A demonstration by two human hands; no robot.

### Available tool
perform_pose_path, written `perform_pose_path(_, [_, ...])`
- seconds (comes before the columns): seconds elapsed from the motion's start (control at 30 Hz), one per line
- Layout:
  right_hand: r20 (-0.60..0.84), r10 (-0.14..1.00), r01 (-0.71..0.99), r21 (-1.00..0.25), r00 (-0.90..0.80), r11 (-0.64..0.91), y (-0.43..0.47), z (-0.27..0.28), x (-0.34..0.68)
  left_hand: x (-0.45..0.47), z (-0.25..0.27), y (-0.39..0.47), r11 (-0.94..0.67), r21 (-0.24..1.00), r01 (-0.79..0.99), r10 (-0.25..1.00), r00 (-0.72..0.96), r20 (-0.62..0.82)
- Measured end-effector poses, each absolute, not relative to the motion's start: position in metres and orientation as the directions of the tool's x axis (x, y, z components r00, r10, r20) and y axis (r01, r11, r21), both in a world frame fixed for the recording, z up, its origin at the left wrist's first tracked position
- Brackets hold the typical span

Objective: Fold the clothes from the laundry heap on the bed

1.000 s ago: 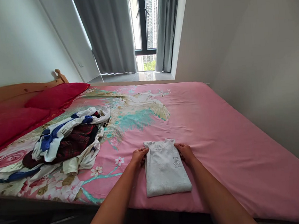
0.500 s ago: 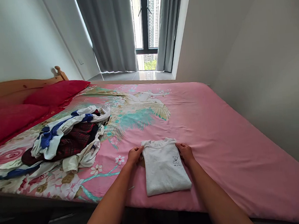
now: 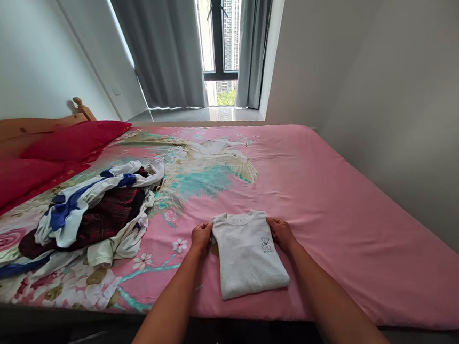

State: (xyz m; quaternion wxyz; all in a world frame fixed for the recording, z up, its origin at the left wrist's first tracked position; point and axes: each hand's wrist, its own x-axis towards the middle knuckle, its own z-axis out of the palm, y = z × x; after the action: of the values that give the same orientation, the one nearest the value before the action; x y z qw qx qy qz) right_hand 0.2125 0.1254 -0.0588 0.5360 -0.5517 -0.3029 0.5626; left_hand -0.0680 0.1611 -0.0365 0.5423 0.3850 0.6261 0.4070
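A light grey shirt, folded into a neat rectangle, lies near the front edge of the bed with its collar facing away from me. A small bear print sits on its right side. My left hand pinches the shirt's upper left corner. At the opposite upper corner, my right hand has its fingers closed on the fabric. Both forearms reach in from below, one on each side of the shirt.
A rumpled pile of clothes, white, blue and dark plaid, lies on the left of the bed. Red pillows rest against the wooden headboard. The pink floral sheet stretches right, and grey curtains frame a window.
The view has shifted slightly, so everything sits a little further left. Both hands keep their hold on the shirt's upper corners, and the shirt lies in about the same place on the bed.
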Motion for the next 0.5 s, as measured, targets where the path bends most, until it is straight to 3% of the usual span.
perform_pose_path(0.1, [-0.304, 0.932, -0.254, -0.934, 0.198, -0.251, 0.126, -0.059, 0.211, -0.066, -0.040, 0.158, 0.357, 0.933, 0.051, 0.926, -0.147, -0.346])
perform_pose_path(0.33, [-0.280, 0.933, -0.212, -0.949, 0.226, -0.234, 0.124, -0.053, 0.207, -0.084, -0.028, 0.157, 0.411, 0.902, 0.128, 0.903, 0.074, -0.422])
perform_pose_path(0.5, [-0.254, 0.932, -0.153, -0.963, 0.258, -0.220, 0.123, -0.052, 0.208, -0.074, -0.026, 0.157, 0.347, 0.917, 0.194, 0.936, -0.020, -0.350])
